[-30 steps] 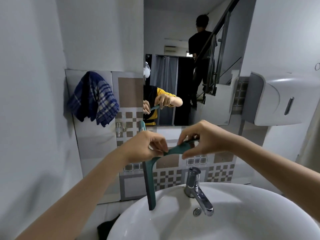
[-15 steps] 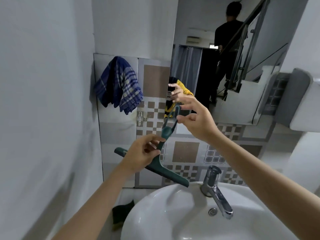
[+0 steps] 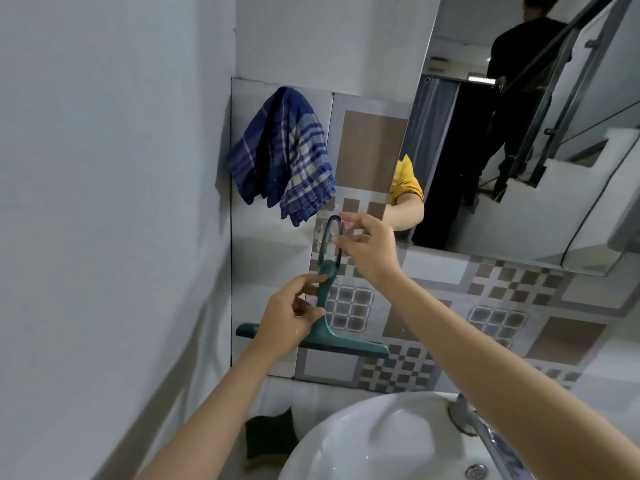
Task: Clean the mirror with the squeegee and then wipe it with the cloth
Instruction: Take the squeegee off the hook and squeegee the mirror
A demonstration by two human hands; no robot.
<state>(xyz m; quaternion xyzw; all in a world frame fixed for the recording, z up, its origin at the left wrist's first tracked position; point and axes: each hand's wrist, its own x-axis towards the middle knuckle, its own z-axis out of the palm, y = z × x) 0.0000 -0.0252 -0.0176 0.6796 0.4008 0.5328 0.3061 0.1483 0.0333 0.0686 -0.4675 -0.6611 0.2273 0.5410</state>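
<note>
The green squeegee (image 3: pixel 341 342) hangs upright in front of the tiled wall, blade level at the bottom, loop at the top. My left hand (image 3: pixel 294 315) grips its handle just above the blade. My right hand (image 3: pixel 367 249) pinches the dark loop at the handle's top end, close to a small wall hook. A blue checked cloth (image 3: pixel 282 155) hangs on the wall up and left of the squeegee. The mirror (image 3: pixel 519 133) fills the upper right and reflects my arm in a yellow sleeve.
A white basin (image 3: pixel 363 441) with a chrome tap (image 3: pixel 464 415) sits below my arms. A dark green sponge (image 3: pixel 272 439) lies left of the basin. The grey side wall stands close on the left. A person in black on stairs shows in the mirror.
The squeegee has turned from slanted to upright with the blade level, and moved left toward the wall hook. My right hand now pinches the loop. The view has swung left.
</note>
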